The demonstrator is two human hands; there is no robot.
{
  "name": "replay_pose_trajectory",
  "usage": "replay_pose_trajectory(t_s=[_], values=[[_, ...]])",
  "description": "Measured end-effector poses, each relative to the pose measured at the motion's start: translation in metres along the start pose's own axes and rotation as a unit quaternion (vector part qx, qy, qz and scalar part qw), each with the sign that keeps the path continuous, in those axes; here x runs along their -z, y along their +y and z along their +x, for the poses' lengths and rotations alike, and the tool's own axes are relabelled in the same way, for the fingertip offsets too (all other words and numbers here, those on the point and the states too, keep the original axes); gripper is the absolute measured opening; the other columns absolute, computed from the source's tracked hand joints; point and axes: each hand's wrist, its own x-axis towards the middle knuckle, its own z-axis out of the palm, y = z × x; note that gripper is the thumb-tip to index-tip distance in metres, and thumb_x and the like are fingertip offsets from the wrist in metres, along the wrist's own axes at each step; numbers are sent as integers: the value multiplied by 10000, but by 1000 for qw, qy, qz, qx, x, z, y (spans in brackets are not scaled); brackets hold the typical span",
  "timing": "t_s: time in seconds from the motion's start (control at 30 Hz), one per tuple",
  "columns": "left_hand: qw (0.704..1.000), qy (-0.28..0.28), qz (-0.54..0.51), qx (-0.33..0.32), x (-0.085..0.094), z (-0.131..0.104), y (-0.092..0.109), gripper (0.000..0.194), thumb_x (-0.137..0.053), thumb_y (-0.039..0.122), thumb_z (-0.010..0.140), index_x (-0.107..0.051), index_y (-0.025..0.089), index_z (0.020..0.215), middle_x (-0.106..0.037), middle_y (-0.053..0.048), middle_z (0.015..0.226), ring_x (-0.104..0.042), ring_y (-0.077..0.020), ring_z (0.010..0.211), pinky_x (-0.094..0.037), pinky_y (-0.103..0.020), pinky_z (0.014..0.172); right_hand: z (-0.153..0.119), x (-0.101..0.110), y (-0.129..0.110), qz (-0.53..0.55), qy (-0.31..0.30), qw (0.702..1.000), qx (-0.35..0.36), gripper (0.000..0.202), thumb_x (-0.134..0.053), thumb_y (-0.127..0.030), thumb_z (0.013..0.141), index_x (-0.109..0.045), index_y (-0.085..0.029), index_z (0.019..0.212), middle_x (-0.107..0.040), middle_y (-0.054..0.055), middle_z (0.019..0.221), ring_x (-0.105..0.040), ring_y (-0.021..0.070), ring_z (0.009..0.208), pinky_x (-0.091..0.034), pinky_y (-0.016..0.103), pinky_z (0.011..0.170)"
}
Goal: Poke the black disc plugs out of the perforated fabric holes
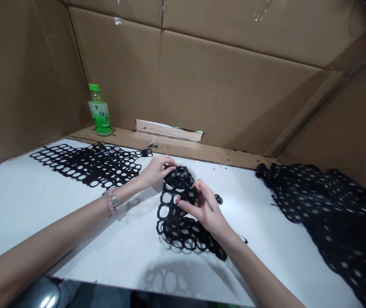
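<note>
Near edge of the white tabletop: bare surface, with the lacy shadow of the work falling across it. Just beyond, between the two hands, the black ring mesh, lower end draped in overlapping folds towards the right forearm, upper end gathered into a dark bunch. Right hand: thumb and forefinger curled in on the mesh from its right side, apparently pinching it; the other fingers are partly hidden. Left hand, pink beaded bracelet at the wrist: fingertips and thumb closed on the rim of the bunched end. State of this piece, by my reading: partway. A column of rings hangs open along its left side, while the top and the lower folds lie doubled over, not opened out. Small black scrap just beside the right hand, apart from it. Further left, a mesh sheet lies mostly flat, rings open at its left end, denser in the middle; that one looks largely spread. Right side: a heap of dotted black material, rumpled and untouched; whether its pale spots are holes cannot be told. Far side: dark crumbs, a green bottle standing upright, then the cardboard wall.
</note>
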Motion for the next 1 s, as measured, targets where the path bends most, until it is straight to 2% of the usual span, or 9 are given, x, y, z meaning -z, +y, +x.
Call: replay_pose_trajectory(t_s=[0.07,0.13,0.23,0.33,0.4,0.53,0.63,0.8,1.0], values=[[1000,4,4,-9,-3,0,4,133,-641,280,752,-705,172,796,-708,-67,851,-641,-201,834,-489,-319,806,2,2,2,12,12,1000,-2,386,-707,-294,679,-325,-238,689,-336,-61,650,-359,126,605,-294,248,541],[998,59,19,-20,3,-6,14,186,-568,302,824,-688,180,897,-678,-92,988,-599,-214,972,-445,-354,885,3,4,3,14,17,1000,-8,398,-712,-284,669,-317,-237,682,-293,-72,628,-296,113,575,-257,245,522],[980,119,83,-133,20,-27,37,236,-519,376,859,-681,206,890,-665,-85,953,-582,-212,933,-421,-360,849,4,5,3,8,26,999,-21,416,-719,-280,656,-305,-240,680,-253,-82,611,-243,106,556,-216,245,507],[935,10,155,-319,31,-50,53,323,-619,578,721,-697,284,830,-703,-23,781,-599,-188,719,-397,-338,721,4,5,1,20,37,999,-22,409,-727,-271,641,-321,-239,676,-275,-82,607,-274,107,554,-235,243,507],[905,-35,190,-379,32,-60,54,312,-675,569,673,-687,315,852,-720,8,746,-605,-170,666,-372,-328,687,4,5,-1,62,28,997,-35,403,-730,-273,635,-331,-236,674,-348,-75,622,-359,115,578,-303,249,537],[925,-21,189,-329,28,-62,48,225,-698,312,743,-629,227,940,-723,-44,850,-642,-171,738,-404,-313,695,2,10,-8,137,-2,986,-90,400,-733,-278,638,-344,-241,722,-526,-38,726,-523,162,714,-419,304,664],[946,-24,127,-297,24,-61,47,157,-662,199,784,-611,187,931,-709,-60,835,-645,-156,733,-467,-281,682,-2,12,-10,91,-41,991,-86,475,-766,-230,607,-327,-254,785,-613,-15,845,-573,186,821,-442,334,751],[974,2,13,-225,20,-63,63,115,-656,78,778,-627,146,865,-696,-54,758,-648,-138,701,-516,-223,653,-7,9,-21,-6,-75,997,-23,396,-683,-206,722,-302,-262,813,-567,-22,851,-583,162,816,-467,282,692],[984,8,-116,-132,33,-47,107,109,-700,108,751,-631,163,816,-674,-22,742,-634,-140,707,-506,-244,667,-12,31,-89,-200,-69,975,72,304,-645,-204,766,-352,-260,824,-474,-23,771,-516,149,719,-442,233,571]])
